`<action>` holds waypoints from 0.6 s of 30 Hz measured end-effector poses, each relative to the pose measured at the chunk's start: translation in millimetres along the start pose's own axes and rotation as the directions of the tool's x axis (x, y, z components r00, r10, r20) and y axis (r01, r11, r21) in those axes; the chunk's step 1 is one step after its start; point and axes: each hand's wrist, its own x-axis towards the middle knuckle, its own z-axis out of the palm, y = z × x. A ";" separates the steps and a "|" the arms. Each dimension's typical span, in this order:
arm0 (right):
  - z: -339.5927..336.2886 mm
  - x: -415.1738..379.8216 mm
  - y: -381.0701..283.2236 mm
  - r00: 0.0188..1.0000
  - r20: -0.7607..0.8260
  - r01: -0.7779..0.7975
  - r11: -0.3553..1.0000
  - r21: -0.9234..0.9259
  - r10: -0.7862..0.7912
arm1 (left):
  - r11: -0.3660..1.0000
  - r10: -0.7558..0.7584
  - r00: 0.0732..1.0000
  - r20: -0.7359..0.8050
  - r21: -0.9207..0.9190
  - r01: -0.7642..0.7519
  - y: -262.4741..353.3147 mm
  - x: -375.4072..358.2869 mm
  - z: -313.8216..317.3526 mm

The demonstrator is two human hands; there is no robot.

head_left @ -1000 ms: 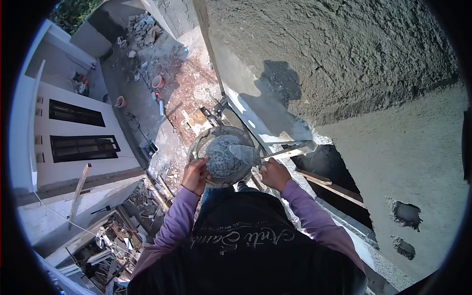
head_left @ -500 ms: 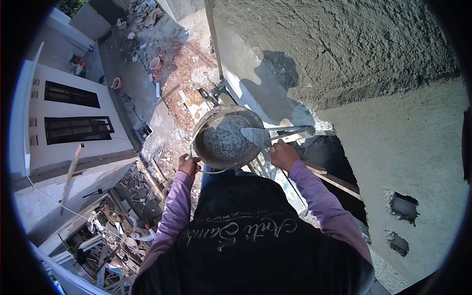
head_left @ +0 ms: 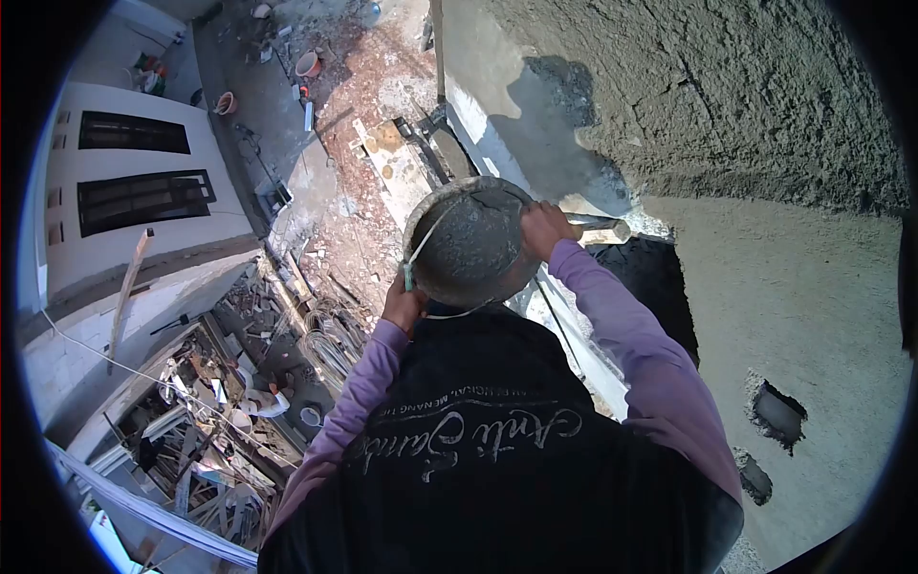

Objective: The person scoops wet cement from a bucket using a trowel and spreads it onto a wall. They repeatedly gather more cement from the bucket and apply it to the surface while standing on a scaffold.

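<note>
A round bucket (head_left: 417,222) of wet grey mortar (head_left: 469,239) is in front of my chest, tilted so that I see into it. Closed at its lower left side, my left hand (head_left: 406,304) grips the bucket's thin handle (head_left: 409,275), by the greenish grip. My right hand (head_left: 547,230) is closed at the right rim. A short end of the trowel's handle (head_left: 577,232) seems to stick out beside it; the blade cannot be seen, hidden by the hand or the mortar.
On the right rises a wall (head_left: 765,277), rough wet plaster above and smoother below, with broken holes (head_left: 779,414). A dark opening (head_left: 650,287) and a wooden pole (head_left: 612,232) are beside my right arm. Far below lie rubble, scrap wood (head_left: 206,459) and coiled cable (head_left: 335,344).
My right hand has moved up and onto the bucket's rim, and the trowel blade has gone out of sight. The bucket has shifted right in view; my left hand still grips its handle.
</note>
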 end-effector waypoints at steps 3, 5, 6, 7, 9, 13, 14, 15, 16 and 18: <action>48.7 30.6 -23.4 0.976 0.065 0.210 0.978 -0.017 -0.208 | 1.000 0.011 1.000 -0.003 0.019 -0.011 9.8 -4.4 7.2; 62.7 14.6 -47.7 0.961 0.167 0.223 0.975 0.003 -0.221 | 0.999 0.033 0.998 -0.052 0.032 -0.031 17.8 -8.0 11.9; 66.2 0.4 -51.2 0.957 0.149 0.248 0.969 0.021 -0.248 | 0.999 0.037 0.997 -0.074 0.036 -0.034 16.7 -10.3 12.1; 65.4 -15.5 -45.0 0.953 0.131 0.273 0.962 0.031 -0.275 | 0.999 0.033 0.998 -0.056 0.042 -0.031 13.0 -9.1 10.8; 54.5 -37.9 -25.8 0.949 0.071 0.303 0.951 0.067 -0.307 | 0.998 0.030 0.999 -0.016 0.054 -0.029 4.4 -4.0 8.8; 25.1 -62.0 11.4 0.985 -0.086 0.159 0.974 0.159 -0.147 | 1.000 -0.005 1.000 0.029 0.026 0.004 -3.7 -3.8 5.5; 22.9 -62.8 17.4 0.991 -0.121 0.072 0.981 0.178 -0.051 | 1.000 0.013 0.999 0.041 0.024 -0.014 -3.3 -5.5 7.1; 31.2 -57.6 15.9 0.999 -0.041 0.016 0.980 0.201 -0.008 | 0.999 0.030 0.998 0.058 0.023 -0.032 -2.6 -6.3 9.6; 47.4 -45.9 10.2 0.999 0.037 -0.042 0.975 0.216 0.035 | 0.999 0.032 0.998 0.057 0.013 -0.033 -2.7 -4.1 13.7; 83.1 -23.0 -14.5 0.988 0.147 -0.079 0.965 0.248 0.043 | 0.999 0.042 0.998 0.041 -0.019 -0.041 -4.3 2.8 21.6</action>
